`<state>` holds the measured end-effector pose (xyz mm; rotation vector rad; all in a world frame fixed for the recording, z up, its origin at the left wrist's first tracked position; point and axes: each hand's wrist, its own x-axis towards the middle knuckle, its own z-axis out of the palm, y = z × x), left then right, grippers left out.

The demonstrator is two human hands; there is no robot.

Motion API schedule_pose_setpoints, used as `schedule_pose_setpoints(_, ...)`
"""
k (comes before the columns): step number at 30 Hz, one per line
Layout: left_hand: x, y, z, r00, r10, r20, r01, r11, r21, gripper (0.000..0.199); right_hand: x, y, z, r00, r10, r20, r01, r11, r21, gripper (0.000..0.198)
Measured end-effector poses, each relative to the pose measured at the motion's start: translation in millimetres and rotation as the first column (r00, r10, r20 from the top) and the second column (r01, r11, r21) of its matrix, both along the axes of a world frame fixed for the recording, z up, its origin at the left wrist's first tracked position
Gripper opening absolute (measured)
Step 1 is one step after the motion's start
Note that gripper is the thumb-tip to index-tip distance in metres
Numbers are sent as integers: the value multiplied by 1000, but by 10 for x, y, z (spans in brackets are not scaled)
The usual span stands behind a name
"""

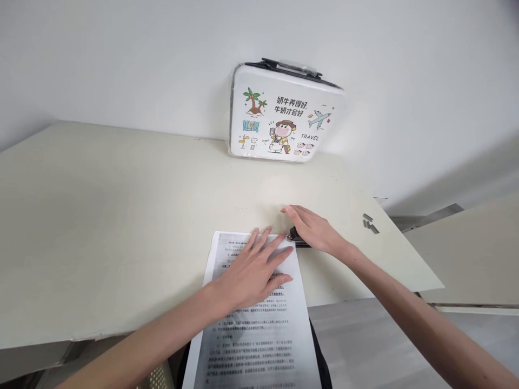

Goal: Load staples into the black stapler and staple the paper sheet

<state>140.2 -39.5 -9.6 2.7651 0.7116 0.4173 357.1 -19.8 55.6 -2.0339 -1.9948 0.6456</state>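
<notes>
Printed paper (259, 346) lies over the table's front edge, its lower part hanging toward me. My left hand (253, 273) is spread flat on its upper part, fingers apart, holding nothing. At the sheet's top right corner is a black stapler (298, 237), its jaw end over the paper's edge. My right hand (314, 227) covers the stapler from above, palm and fingers over its body, thumb side toward the far edge. Most of the stapler is hidden under that hand, so whether its jaw is pressed down does not show.
Several grey staple strips (370, 223) lie at the right of the pale table (121, 227). A white case (284, 116) with cartoon prints and a black handle leans against the wall (141, 59). Another table (474, 248) stands to the right, past a gap.
</notes>
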Motion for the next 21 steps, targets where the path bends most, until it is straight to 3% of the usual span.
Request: schedule_pose_setpoints(21, 2, -5, 24, 1000, 4, 6, -3, 1000, -14, 58, -57, 11, -41, 994, -7, 107, 4, 1000, 30, 62)
